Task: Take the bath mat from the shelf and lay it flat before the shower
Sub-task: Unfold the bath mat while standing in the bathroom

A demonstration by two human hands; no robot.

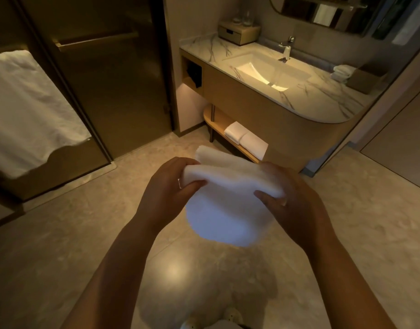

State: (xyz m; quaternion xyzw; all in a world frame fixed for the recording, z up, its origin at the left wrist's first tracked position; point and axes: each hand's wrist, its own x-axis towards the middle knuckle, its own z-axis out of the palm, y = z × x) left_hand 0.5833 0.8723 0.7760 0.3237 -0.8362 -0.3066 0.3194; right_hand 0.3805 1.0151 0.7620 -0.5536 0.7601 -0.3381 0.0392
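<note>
A white folded bath mat hangs in the air over the floor, held by both hands at its upper edge. My left hand pinches its left corner and my right hand grips its right side. The mat's lower part droops in a rounded fold. Behind it runs the low wooden shelf under the vanity, with two folded white towels lying on it. The dark glass shower door stands at the back left.
A white towel hangs on a glass panel at the left. The marble vanity top with a lit sink and tap fills the right back. Beige floor tiles spread below. White slippers show at the bottom edge.
</note>
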